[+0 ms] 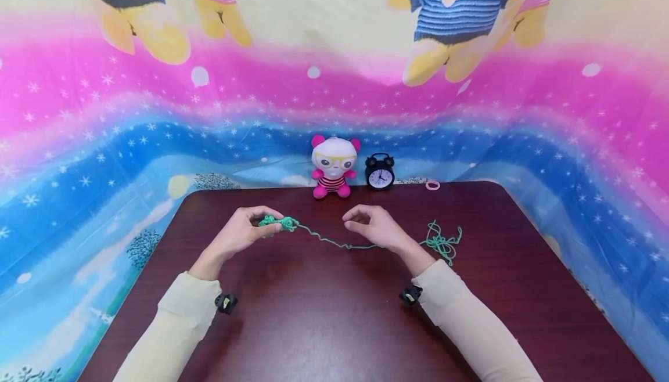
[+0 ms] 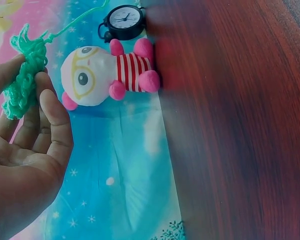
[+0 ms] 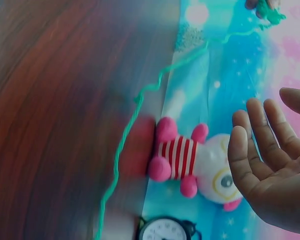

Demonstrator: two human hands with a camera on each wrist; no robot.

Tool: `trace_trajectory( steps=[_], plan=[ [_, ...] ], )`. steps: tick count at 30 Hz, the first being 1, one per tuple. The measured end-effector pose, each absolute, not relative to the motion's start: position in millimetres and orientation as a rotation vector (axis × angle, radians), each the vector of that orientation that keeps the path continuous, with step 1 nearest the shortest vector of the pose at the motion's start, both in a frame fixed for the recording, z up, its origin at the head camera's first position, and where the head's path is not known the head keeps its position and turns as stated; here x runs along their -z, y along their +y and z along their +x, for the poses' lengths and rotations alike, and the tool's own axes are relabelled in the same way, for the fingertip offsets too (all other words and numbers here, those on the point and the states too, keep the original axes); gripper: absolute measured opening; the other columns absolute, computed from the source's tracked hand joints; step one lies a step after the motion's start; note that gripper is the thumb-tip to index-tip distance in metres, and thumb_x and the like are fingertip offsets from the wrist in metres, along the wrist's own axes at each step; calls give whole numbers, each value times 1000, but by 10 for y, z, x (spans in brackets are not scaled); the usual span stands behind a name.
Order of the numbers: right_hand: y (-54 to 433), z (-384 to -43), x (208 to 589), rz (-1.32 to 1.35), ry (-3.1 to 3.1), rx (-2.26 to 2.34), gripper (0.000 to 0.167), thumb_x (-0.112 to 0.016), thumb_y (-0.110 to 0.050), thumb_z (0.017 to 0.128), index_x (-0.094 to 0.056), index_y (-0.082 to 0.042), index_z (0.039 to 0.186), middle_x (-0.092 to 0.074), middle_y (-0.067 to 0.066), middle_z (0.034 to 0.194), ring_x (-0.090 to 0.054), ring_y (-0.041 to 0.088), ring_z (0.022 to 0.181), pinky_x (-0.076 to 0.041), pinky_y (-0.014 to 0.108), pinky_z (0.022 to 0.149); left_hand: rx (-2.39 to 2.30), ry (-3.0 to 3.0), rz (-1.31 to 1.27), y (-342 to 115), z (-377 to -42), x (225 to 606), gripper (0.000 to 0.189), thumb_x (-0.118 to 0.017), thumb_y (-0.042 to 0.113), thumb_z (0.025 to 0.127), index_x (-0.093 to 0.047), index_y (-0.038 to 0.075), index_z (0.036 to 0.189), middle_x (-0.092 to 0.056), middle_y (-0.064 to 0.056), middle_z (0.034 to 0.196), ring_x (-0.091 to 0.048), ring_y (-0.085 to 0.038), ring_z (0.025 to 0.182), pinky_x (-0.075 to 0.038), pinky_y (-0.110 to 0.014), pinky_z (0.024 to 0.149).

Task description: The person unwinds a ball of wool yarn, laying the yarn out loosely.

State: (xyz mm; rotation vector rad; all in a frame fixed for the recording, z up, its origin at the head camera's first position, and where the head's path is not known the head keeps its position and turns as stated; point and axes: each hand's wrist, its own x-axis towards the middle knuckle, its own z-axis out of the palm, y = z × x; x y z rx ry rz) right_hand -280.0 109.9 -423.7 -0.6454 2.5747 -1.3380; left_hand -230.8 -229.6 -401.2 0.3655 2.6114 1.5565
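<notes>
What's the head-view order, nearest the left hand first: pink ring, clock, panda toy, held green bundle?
1. Green bundle, in the left hand
2. Panda toy, ahead and right
3. Clock, right of toy
4. Pink ring, farther right

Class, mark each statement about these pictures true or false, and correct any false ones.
1. The left hand holds bunched green yarn. True.
2. The right hand pinches the yarn. False: it holds nothing.
3. The clock stands beside the toy. True.
4. The toy's stripes are blue and white. False: they are red and white.
5. Loose loops of yarn lie on the table. True.
</notes>
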Motion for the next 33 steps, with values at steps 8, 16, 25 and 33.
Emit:
trace_trajectory(
  steps=[8,16,25,33],
  plan=[
    [846,-2789,4285,-732,2562,1322,13,-70,-30,94,-72,-25,106,-71,-5,101,-64,14,92,-55,32,81,-1547,2607,370,-2268,-2314,4027,26,-77,27,88,-73,17,112,-74,-17,98,-73,-17,84,-59,-36,80],
    [645,-2761,4287,-817,2552,1317,16,-70,-26,94,-73,-21,109,-72,-5,100,-65,11,90,-55,31,80,-1549,2600,383,-2239,-2321,4034,26,-78,28,88,-74,18,111,-75,-9,93,-73,-24,87,-59,-48,84],
    [490,-2748,4279,-851,2509,1339,15,-71,-27,93,-73,-22,107,-72,-4,97,-67,11,84,-57,30,73,-1550,2594,412,-2198,-2339,4034,24,-78,27,88,-74,16,109,-75,-7,92,-72,-28,87,-60,-44,80],
    [401,-2751,4315,-878,2497,1307,15,-70,-25,94,-73,-20,108,-72,-3,99,-67,16,78,-58,29,65,-1530,2589,438,-2183,-2343,4049,24,-78,26,88,-74,16,110,-74,-7,92,-71,-25,85,-60,-37,78]
  ],
)
